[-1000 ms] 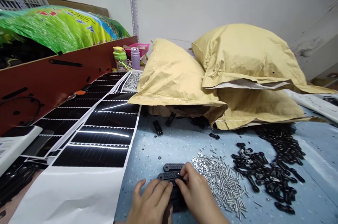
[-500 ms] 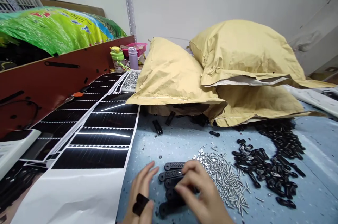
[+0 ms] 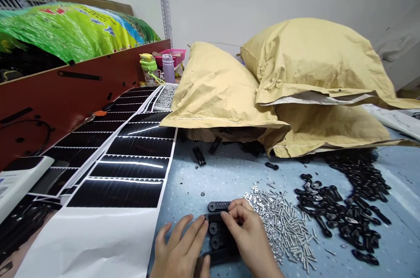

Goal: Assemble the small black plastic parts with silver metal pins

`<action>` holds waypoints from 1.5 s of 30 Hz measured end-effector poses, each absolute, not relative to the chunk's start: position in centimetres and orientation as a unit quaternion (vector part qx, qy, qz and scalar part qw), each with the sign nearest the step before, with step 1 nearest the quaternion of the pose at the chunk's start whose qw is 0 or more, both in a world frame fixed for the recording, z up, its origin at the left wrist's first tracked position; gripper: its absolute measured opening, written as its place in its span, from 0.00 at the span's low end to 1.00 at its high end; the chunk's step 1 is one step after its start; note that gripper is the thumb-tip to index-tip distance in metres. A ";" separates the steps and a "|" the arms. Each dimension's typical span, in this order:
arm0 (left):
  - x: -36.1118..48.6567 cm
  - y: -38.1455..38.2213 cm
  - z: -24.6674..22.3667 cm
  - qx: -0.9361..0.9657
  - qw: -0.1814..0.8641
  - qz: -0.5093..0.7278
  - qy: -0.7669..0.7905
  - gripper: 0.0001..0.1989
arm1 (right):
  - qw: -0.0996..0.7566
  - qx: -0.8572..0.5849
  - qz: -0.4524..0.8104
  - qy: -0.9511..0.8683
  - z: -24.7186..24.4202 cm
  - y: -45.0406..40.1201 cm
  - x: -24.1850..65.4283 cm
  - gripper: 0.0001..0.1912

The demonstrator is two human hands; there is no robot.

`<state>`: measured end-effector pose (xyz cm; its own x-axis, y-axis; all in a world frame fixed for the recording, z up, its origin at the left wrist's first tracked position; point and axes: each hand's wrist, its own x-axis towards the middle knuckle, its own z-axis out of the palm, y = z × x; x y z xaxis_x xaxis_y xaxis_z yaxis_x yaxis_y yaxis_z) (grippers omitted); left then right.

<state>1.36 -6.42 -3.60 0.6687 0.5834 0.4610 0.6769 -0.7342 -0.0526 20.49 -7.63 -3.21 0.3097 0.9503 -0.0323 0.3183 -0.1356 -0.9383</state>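
Note:
Several black plastic bars lie side by side in a stack on the blue tabletop, some with a lattice face and a round hole at the end. A smooth black strip now lies over one of them. My left hand is spread with its fingertips at the strip's left end; something dark shows by its thumb, mostly hidden. My right hand is closed, thumb and forefinger pinching around the strip's right end. Right beside that hand is a heap of small silver screws or pins with small silver nuts.
Black plastic clips are piled at the right. Yellow paper sacks stand behind, with black parts at their mouths. Sheets of black strips cover the left side by a red board. A white device sits at the far left.
My left hand has turned flatter and moved its fingers onto the bars. A black piece that was in it is no longer visible there, and a smooth strip now covers the second bar.

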 end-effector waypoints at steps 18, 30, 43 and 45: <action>2.1 -5.9 -4.0 -0.897 0.091 -0.243 -0.358 0.22 | 0.386 -0.694 0.329 -0.511 -3.0 -7.0 20.3 0.14; 2.5 -5.1 -1.9 -0.891 -0.127 -0.225 -0.374 0.25 | 0.320 -0.584 0.191 -0.721 0.4 -7.6 21.1 0.09; 2.9 -5.1 -2.7 -0.862 -0.120 -0.257 -0.419 0.21 | 0.506 -0.627 0.440 -0.397 -0.1 -7.3 23.7 0.17; 3.1 -4.8 -2.8 -0.903 -0.042 -0.215 -0.370 0.24 | 0.512 -0.632 0.481 -0.328 -1.4 -6.7 23.6 0.23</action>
